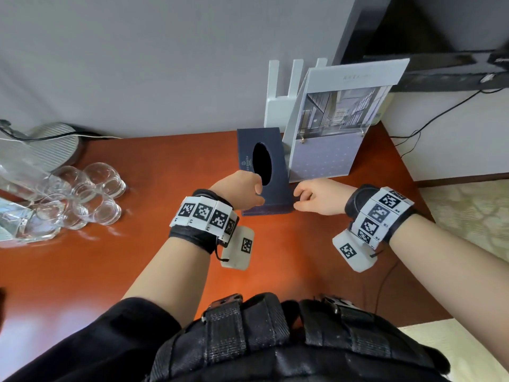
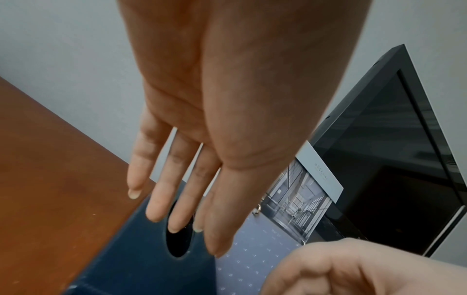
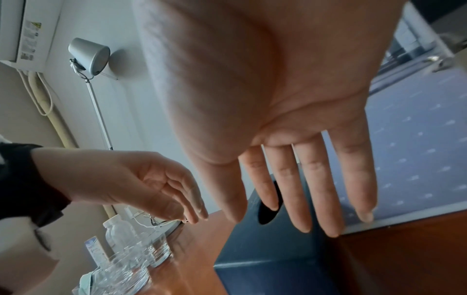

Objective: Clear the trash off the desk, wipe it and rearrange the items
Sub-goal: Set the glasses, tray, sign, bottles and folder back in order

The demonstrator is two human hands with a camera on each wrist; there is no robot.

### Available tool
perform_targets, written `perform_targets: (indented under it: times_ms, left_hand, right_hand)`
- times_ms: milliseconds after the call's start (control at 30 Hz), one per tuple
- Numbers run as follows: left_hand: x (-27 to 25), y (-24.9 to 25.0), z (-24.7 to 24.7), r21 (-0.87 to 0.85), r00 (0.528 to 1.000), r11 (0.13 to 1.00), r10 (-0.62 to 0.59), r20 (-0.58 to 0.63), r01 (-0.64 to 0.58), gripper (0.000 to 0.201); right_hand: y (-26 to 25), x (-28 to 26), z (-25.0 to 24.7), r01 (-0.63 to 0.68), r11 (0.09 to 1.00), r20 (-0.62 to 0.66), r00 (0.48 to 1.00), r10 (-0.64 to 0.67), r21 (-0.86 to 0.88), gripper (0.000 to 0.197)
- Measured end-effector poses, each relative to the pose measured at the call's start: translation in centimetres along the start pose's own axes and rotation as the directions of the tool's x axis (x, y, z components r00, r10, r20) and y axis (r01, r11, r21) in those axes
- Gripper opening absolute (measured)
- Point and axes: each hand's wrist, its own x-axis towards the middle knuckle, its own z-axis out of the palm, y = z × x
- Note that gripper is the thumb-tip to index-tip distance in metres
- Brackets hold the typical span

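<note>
Both hands sit at the near end of the dark blue tissue box (image 1: pixel 263 172), which lies flat on the red-brown worktop (image 1: pixel 110 271) close to the wall. The left hand (image 1: pixel 239 193) is at the box's left near corner and the right hand (image 1: pixel 316 197) at its right near corner. The wrist views show the fingers (image 2: pixel 161 199) of both hands straight and relaxed, released, reaching over the box top near its oval opening (image 1: pixel 262 163); whether any fingertip actually touches the box, I cannot tell. Just right of the box, a brochure (image 1: pixel 338 119) with a building photo stands upright, leaning back against a white router (image 1: pixel 281 103). Behind that, a black screen (image 2: pixel 394 169) rests against the wall. Over on the left of the worktop, well apart from the box, sit a cluster of clear glasses (image 1: pixel 91 194) and plastic bottles (image 3: pixel 118 231).
</note>
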Motion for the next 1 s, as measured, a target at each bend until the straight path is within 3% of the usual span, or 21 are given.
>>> perform_targets:
  times_ms: [167,300,400,567,667,800,1000]
  left_hand:
    - [3.7,3.7,0.1,-0.079,0.999,0.997,-0.026,-0.047,0.022,0.024]
    - [6.6,5.9,0.2,-0.165,0.974,0.986,-0.055,-0.218,0.019,0.010]
    - [8.4,7.1,0.2,-0.262,0.930,0.965,-0.118,-0.348,0.025,0.025]
    - [11.3,8.2,0.1,-0.426,0.807,0.905,-0.248,-0.536,-0.005,0.045]
    - [12.6,8.8,0.0,-0.506,0.768,0.862,-0.300,-0.566,-0.036,0.065]
    - [13.9,9.2,0.0,-0.582,0.738,0.810,-0.352,-0.576,-0.068,0.080]
    - [15.7,8.8,0.5,-0.645,0.729,0.753,-0.368,-0.576,-0.130,0.088]
  right_hand:
    - [5.6,0.8,-3.2,-0.015,0.999,-0.033,0.999,0.016,0.037,0.042]
    - [9.8,1.4,-5.3,-0.011,0.991,-0.167,0.985,0.034,0.133,0.046]
    - [12.1,2.1,-6.6,-0.011,0.973,-0.302,0.950,0.082,0.232,0.054]
    - [15.2,3.5,-8.5,0.005,0.933,-0.497,0.847,0.187,0.359,0.059]
    - [16.7,4.7,-9.4,0.027,0.894,-0.518,0.823,0.234,0.447,0.068]
    - [17.8,6.1,-10.4,0.081,0.850,-0.507,0.831,0.232,0.521,0.080]
    - [17.8,8.0,-11.4,0.184,0.788,-0.494,0.853,0.170,0.588,0.071]
